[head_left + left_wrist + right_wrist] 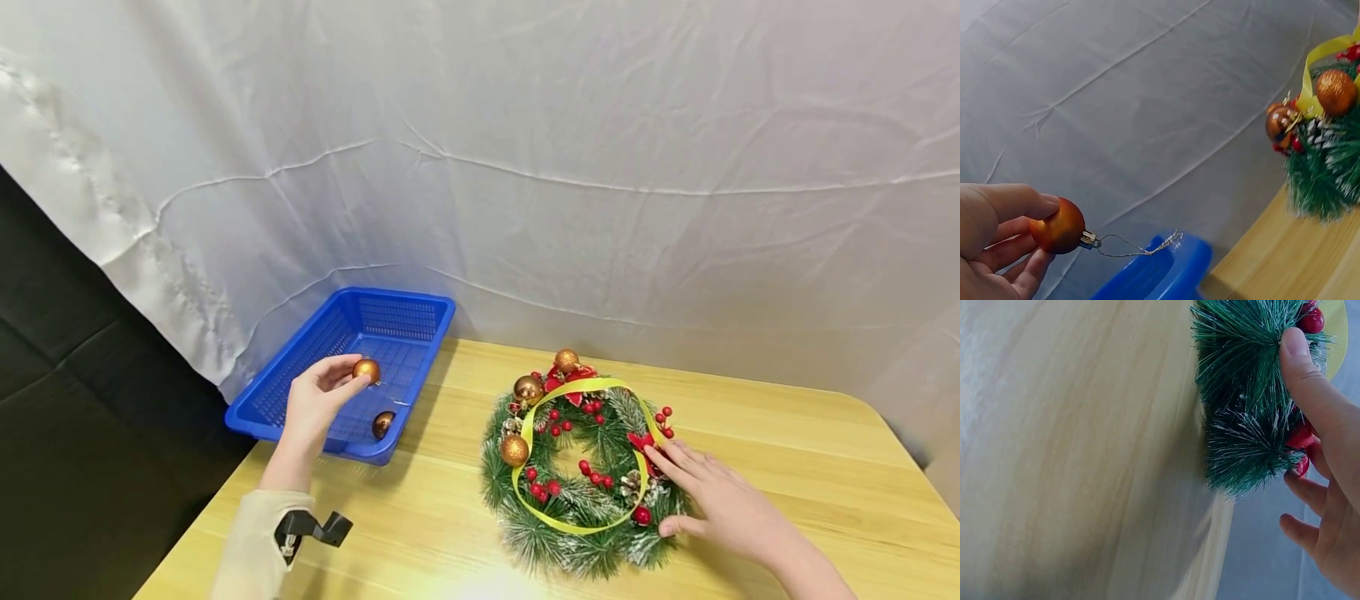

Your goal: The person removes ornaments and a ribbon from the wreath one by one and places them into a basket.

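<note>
Above the blue basket [429, 367], my left hand [321, 398] pinches a copper-orange Christmas ball [366, 371] between thumb and fingers. In the left wrist view the ball [1063, 228] has a metal cap and a thin cord loop [1125, 247] hanging free. My right hand [723, 504] rests on the right side of a green Christmas wreath [536, 533], fingers spread near a red bow. In the right wrist view its thumb lies on the wreath's needles [1247, 437]. Pine cones, red berries, copper balls and a yellow ribbon [570, 527] decorate the wreath.
Another brown ball [383, 424] lies in the basket's near right corner. Basket and wreath stand on a wooden table [420, 517]. A pale curtain [562, 208] hangs behind, and a dark cloth [67, 400] is at the left.
</note>
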Demonstrator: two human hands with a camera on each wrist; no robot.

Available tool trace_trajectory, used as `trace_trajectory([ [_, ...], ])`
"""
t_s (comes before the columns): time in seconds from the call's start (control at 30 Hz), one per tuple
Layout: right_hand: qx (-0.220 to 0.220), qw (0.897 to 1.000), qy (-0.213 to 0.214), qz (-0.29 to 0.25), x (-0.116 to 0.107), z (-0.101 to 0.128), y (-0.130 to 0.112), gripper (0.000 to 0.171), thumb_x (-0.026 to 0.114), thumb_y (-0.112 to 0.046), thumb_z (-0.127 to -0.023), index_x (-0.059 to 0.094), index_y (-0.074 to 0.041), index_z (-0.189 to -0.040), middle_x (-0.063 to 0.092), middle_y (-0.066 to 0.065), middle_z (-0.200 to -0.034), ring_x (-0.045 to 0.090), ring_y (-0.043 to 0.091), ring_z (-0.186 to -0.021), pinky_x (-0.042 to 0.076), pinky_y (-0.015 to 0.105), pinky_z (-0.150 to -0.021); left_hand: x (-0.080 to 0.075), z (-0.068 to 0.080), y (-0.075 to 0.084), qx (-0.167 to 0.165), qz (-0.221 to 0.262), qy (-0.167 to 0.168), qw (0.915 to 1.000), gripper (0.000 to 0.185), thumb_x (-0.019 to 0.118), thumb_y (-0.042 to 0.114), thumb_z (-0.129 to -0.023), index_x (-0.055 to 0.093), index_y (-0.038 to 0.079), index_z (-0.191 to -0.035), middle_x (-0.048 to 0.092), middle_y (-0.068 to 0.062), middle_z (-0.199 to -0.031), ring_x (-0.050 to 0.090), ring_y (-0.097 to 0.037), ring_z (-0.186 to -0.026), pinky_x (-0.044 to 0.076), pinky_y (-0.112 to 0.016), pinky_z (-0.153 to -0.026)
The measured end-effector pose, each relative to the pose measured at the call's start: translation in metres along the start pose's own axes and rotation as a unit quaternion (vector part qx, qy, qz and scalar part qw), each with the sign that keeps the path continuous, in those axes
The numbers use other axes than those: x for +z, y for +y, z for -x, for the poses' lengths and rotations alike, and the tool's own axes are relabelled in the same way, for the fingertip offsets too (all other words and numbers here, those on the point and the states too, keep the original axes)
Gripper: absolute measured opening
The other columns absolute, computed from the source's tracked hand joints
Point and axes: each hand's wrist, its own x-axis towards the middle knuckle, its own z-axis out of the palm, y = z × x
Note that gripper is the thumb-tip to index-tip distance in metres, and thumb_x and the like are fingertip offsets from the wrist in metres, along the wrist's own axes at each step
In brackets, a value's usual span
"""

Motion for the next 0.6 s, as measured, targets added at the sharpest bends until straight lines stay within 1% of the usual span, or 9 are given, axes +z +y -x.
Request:
trace_trajectory([
  [0.17, -0.003, 1.000, 0.007, -0.001, 0.001, 0.000, 0.001, 0.093, 0.062, -0.064, -0.075, 0.033, -0.017, -0.150, 0.033, 0.018, -0.149, 0.039, 0.046, -0.127, -0.012, 0.013, -0.105, -0.007, -0.007, -0.008, -0.014, -0.023, -0.008, 0.9996, 0.042, 0.075, 0.010, -0.084, 0.060, -0.006, -0.120, 0.064, -0.017, -0.113, 0.060, -0.005, -0.092, 0.049, -0.015, -0.081],
  [0.4, -0.004, 1.000, 0.007, 0.002, 0.001, 0.000, 0.001, 0.093, 0.061, -0.063, -0.075, 0.032, -0.017, -0.150, 0.032, 0.018, -0.149, 0.039, 0.046, -0.126, -0.012, 0.013, -0.106, -0.017, -0.018, -0.022, -0.030, -0.061, -0.022, 0.9975, 0.043, 0.073, 0.014, -0.085, 0.060, -0.004, -0.121, 0.064, -0.017, -0.113, 0.059, -0.002, -0.091, 0.047, -0.015, -0.081],
  [0.53, -0.003, 1.000, 0.009, 0.002, 0.002, 0.001, 0.001, 0.093, 0.062, -0.063, -0.074, 0.032, -0.018, -0.150, 0.033, 0.018, -0.149, 0.039, 0.047, -0.126, -0.012, 0.013, -0.105, -0.020, -0.022, -0.024, -0.035, -0.087, -0.027, 0.9952, 0.042, 0.073, 0.016, -0.086, 0.060, -0.003, -0.121, 0.063, -0.019, -0.115, 0.059, -0.005, -0.092, 0.047, -0.016, -0.080],
  [0.6, -0.001, 1.000, 0.008, 0.001, 0.002, 0.000, 0.001, 0.093, 0.062, -0.063, -0.075, 0.032, -0.018, -0.150, 0.033, 0.018, -0.149, 0.039, 0.047, -0.126, -0.012, 0.013, -0.105, -0.022, -0.023, -0.024, -0.032, -0.111, -0.040, 0.9925, 0.042, 0.073, 0.018, -0.086, 0.061, -0.002, -0.121, 0.064, -0.019, -0.115, 0.059, -0.010, -0.096, 0.046, -0.019, -0.082],
])
